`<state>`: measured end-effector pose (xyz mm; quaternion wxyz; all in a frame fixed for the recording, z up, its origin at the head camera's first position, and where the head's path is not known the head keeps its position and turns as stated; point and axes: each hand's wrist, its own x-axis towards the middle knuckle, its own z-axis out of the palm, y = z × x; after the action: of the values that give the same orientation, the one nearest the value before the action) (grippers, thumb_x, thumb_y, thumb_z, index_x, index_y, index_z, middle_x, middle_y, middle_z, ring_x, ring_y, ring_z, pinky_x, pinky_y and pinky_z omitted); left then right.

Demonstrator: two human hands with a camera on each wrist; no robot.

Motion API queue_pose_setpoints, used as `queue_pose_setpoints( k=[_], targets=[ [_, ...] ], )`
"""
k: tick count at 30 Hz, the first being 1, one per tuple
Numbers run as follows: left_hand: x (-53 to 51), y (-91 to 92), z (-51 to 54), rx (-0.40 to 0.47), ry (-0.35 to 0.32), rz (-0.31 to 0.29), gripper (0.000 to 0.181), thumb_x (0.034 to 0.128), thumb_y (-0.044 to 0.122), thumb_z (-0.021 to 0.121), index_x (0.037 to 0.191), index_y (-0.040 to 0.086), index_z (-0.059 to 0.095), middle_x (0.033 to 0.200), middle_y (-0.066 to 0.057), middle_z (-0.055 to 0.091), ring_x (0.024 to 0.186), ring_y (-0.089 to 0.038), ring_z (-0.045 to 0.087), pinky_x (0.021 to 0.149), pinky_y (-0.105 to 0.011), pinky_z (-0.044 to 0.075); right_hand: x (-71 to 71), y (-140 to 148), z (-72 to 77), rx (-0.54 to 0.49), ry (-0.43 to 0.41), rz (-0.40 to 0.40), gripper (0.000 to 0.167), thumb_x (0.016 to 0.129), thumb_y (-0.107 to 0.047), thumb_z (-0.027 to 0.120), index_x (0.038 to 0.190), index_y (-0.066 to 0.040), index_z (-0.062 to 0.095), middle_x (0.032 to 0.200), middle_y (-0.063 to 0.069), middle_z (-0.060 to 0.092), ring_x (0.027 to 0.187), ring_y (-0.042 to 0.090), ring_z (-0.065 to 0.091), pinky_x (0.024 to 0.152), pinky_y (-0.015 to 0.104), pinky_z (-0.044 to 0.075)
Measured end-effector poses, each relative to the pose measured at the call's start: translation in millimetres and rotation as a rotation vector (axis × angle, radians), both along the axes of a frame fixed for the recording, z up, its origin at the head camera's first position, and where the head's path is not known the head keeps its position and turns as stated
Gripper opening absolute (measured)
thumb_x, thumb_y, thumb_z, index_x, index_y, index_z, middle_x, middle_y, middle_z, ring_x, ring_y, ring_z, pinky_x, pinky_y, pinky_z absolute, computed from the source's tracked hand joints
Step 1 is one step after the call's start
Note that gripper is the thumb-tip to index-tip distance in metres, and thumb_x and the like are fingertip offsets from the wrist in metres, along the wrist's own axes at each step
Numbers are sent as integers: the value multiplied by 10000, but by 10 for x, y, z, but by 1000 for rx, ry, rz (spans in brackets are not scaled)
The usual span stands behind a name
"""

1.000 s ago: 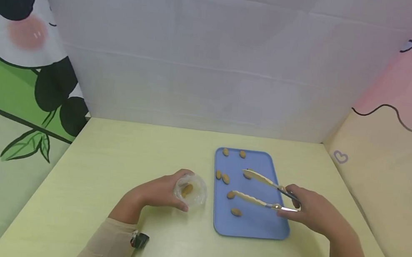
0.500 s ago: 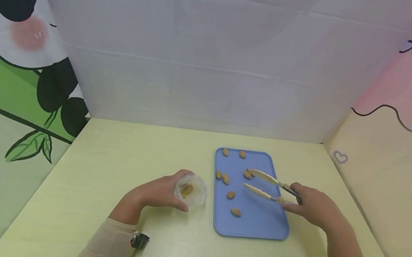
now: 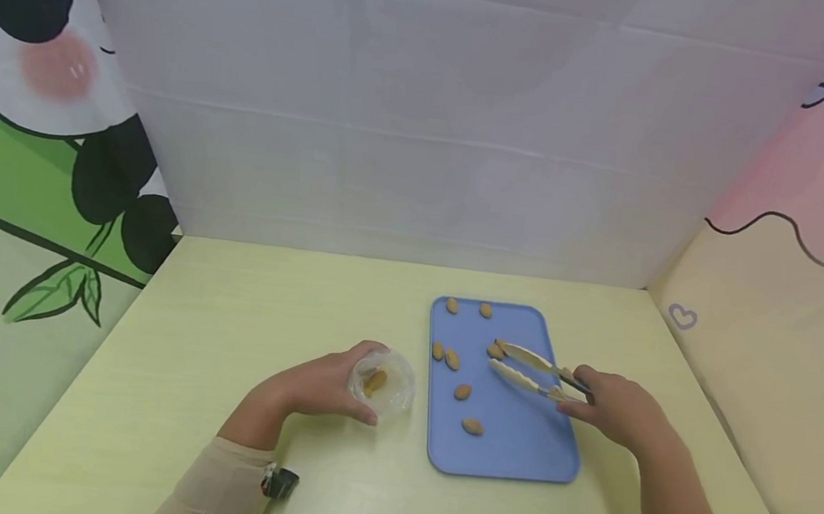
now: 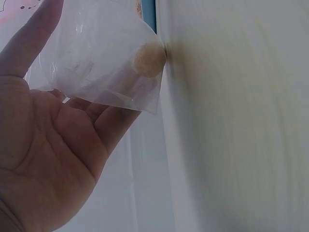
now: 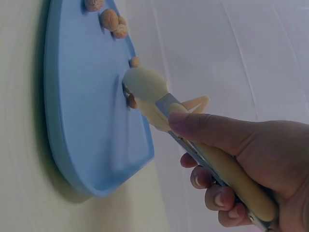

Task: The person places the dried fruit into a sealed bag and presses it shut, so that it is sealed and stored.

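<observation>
Cream-tipped tongs [image 3: 528, 356], brown oval nuts [image 3: 472, 426]

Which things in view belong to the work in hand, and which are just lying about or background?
Seem to belong:
tongs, in the right hand
clear plastic bag, in the left hand
nuts, on the tray and in the bag
blue tray

Likely just surroundings:
table
white backdrop
cartoon panels

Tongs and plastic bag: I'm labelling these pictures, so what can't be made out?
Whether the tongs touch the nearest nut: right wrist view, hidden by their near tip.
How many nuts the plastic bag holds: left wrist view, blurred by cloudy plastic.
Left hand, fingertips: head view, behind the bag.
</observation>
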<state>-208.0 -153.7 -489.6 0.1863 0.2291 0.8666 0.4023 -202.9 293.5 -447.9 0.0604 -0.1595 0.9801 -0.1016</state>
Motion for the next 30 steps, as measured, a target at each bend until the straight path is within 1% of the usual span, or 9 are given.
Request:
queue_pose_setpoints(
  k=[5,8,16,23,30],
  targets=[
    [-10,-2,-29,2,14,-6,955,681,439,880,1452,318,331,1294,-28,564,1130,-191,533,970,-462,419,-34,-32,-22,19,0,-9,394,858,-440,716,1024,-108,584,666,-48,495,576,125,437,518,302,337],
    [-22,-1,-53,5,20,-13,957,678,460,876,1451,322,329,1288,-27,566,1127,-193,535,967,-455,420,-45,-34,-37,29,3,-7,380,865,-431,712,1023,-110,587,670,-50,502,579,125,441,519,301,343],
    [-44,-4,-84,9,22,-14,956,680,451,877,1451,335,325,1283,-30,573,1113,-197,542,957,-452,423,-49,-35,-37,42,19,-2,345,874,-427,701,995,-127,583,662,-55,496,577,123,437,518,300,341],
    [-60,-10,-103,20,17,-20,965,677,461,877,1455,340,318,1293,-33,568,1129,-203,542,956,-456,424,-31,-13,-21,27,36,-6,312,876,-434,696,895,-172,528,638,-54,437,567,118,401,516,299,308],
    [-81,-18,-134,20,26,-25,962,676,473,874,1450,351,315,1285,-26,572,1122,-194,544,951,-450,426,18,-30,78,-10,74,-7,310,880,-426,700,865,-190,500,623,-56,403,559,112,381,517,294,299]
  ],
)
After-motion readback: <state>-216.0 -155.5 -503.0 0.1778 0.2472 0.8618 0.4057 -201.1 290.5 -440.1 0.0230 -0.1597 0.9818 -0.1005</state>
